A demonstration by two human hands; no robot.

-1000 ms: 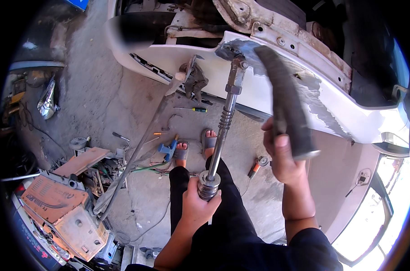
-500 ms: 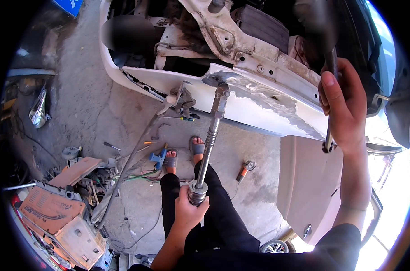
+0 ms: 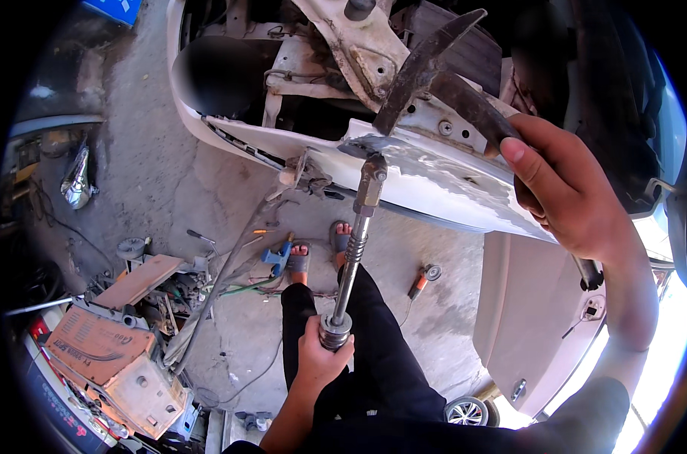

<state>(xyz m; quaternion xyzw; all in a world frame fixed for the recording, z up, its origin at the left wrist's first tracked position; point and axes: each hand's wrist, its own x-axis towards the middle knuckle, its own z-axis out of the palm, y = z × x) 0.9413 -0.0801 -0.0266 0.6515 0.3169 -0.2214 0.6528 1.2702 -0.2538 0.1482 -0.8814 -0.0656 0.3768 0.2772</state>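
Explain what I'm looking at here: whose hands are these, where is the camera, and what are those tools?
The camera sits on a person's head and looks down, so the picture bends at its rim. The arms coming in from the lower edge are that person's own. The left hand has its grip around the lower end of a long metal rod tool, whose top end meets the dented white car body panel. The right hand holds a dark curved metal bar raised over the panel. Below are the person's sandalled feet on a concrete floor, with an orange box-shaped machine, cables and small tools scattered to the left.
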